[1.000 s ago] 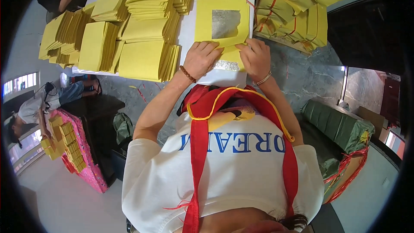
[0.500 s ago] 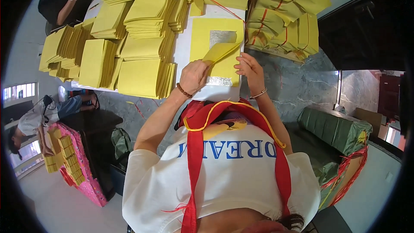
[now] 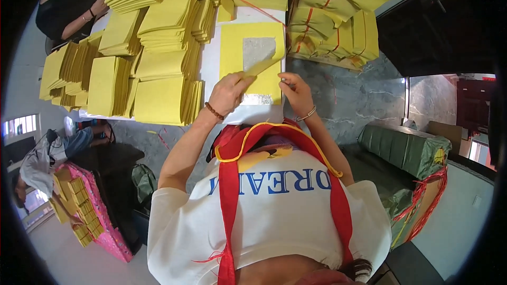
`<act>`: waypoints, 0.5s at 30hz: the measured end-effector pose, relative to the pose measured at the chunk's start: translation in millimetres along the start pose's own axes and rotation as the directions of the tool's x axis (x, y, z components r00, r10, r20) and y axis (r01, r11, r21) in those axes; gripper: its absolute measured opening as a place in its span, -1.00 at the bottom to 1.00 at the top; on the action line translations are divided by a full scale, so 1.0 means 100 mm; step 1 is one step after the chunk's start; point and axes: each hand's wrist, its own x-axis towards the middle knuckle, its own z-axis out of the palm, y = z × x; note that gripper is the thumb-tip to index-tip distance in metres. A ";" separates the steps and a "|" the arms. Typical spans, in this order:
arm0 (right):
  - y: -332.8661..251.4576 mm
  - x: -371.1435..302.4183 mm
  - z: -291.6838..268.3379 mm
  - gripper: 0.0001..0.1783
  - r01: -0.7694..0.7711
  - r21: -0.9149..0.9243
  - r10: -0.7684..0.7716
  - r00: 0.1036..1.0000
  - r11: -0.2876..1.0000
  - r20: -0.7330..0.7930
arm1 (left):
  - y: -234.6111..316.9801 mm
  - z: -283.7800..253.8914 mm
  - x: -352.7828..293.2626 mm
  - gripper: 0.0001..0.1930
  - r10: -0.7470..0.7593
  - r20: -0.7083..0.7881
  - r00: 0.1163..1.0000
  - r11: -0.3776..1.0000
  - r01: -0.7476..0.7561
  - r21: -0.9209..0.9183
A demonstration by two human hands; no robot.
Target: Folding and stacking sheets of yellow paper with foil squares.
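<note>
My left hand [image 3: 229, 94] pinches the near edge of a yellow paper sheet [image 3: 264, 66], which is lifted and curled over at its lower right. Beneath it lies more yellow paper with a silver foil patch [image 3: 257, 99] by the near edge. Another silver patch [image 3: 257, 48] shows farther up, partly covered by the curled flap. My right hand [image 3: 297, 93] is at the right edge of this paper, fingers curled and thumb close to the index finger. What those fingers hold, if anything, cannot be made out.
Stacks of folded yellow paper [image 3: 163, 95] crowd the white table's left side. Bundles tied with red string [image 3: 338, 34] stand at the right. A co-worker's arm [image 3: 87, 16] reaches in at the far left. Another person [image 3: 42, 158] is beside a pink-covered surface [image 3: 105, 211]. Green wrapped bales [image 3: 406, 148] lie at right.
The view has shifted slightly, moving the table leftward in the picture. The curled flap stands lower and narrower. My right hand's fingers have drawn closer together at the paper's edge.
</note>
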 end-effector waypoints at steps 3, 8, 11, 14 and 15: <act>0.03 0.02 -0.02 -0.74 0.119 -0.082 -0.124 0.991 0.989 -0.049 | -0.05 0.01 -0.02 -0.72 -0.039 0.079 0.996 0.999 0.038 0.006; 0.03 -0.02 -0.06 -0.70 -0.052 0.039 0.052 0.999 0.998 0.005 | -0.03 -0.08 0.01 -0.52 0.079 0.188 0.979 0.997 -0.073 -0.038; 0.04 -0.02 -0.03 -0.70 -0.037 0.082 0.038 0.999 0.996 -0.011 | -0.03 -0.07 -0.01 -0.43 0.111 0.204 0.973 0.993 -0.118 0.023; -0.01 -0.02 -0.01 -0.71 0.002 0.112 0.002 1.000 0.994 -0.031 | -0.03 -0.08 -0.04 -0.38 0.084 0.254 0.964 0.995 -0.097 0.039; -0.02 -0.01 0.00 -0.71 0.012 0.100 -0.009 1.000 0.995 -0.028 | -0.04 -0.08 -0.04 -0.38 0.075 0.261 0.963 0.995 -0.088 0.039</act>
